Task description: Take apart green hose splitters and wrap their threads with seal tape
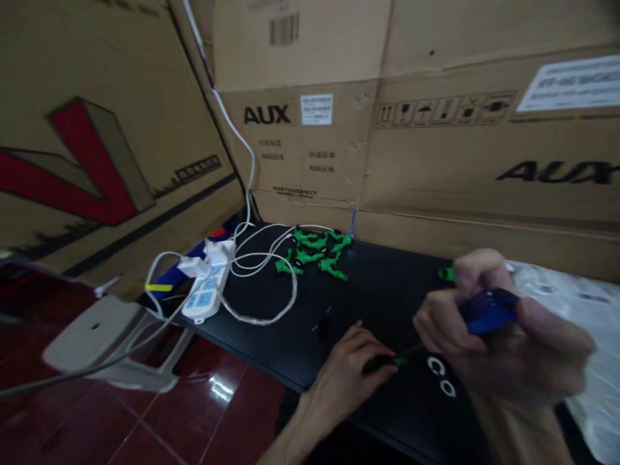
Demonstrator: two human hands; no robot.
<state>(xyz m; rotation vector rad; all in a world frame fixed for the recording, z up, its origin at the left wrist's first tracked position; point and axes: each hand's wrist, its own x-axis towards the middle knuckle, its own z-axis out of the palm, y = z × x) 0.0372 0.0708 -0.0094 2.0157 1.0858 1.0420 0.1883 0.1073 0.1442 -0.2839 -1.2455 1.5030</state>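
My left hand [349, 365] is closed on a green and black hose connector [401, 361], holding it low over the black table [387, 290]. My right hand [504, 349] is wrapped round the blue handle of a screwdriver [488, 311]. Its thin shaft points left toward the connector; whether the tip touches it I cannot tell. Just below the shaft lie two white rings [448, 389]. Behind my right hand another green piece [446, 274] is partly hidden. At the table's back sits a cluster of green Y-shaped hose connectors [310, 253].
A white power strip [208, 294] with plugs and looping white cables [256, 321] occupies the table's left end. Clear plastic wrap [571, 323] covers the right side. Cardboard boxes [310, 174] wall the back and left. A plastic stool [94, 332] stands on the red tiles.
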